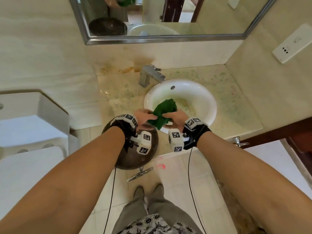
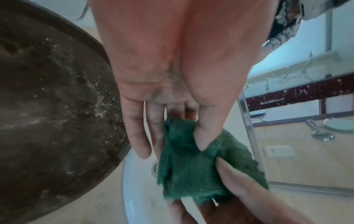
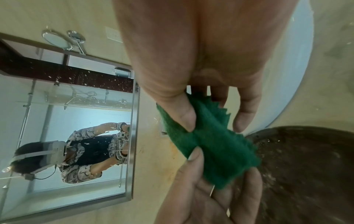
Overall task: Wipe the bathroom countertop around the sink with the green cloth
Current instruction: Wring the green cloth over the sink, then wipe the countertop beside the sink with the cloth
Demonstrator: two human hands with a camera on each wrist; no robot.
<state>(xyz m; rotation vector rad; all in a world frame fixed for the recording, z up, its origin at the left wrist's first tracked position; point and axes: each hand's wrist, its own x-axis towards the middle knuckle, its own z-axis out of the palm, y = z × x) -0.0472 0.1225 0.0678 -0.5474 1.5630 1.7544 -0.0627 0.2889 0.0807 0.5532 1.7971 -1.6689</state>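
The green cloth hangs bunched between both hands over the near left part of the white sink. My left hand pinches its left end, thumb on top, as the left wrist view shows on the cloth. My right hand pinches the other end; in the right wrist view its thumb presses into the cloth. The beige countertop around the sink carries green speckles and brown stains near the faucet.
A dark round bowl sits under my left wrist at the counter's near left edge. A mirror hangs on the back wall, a socket plate on the right wall. A white toilet stands to the left.
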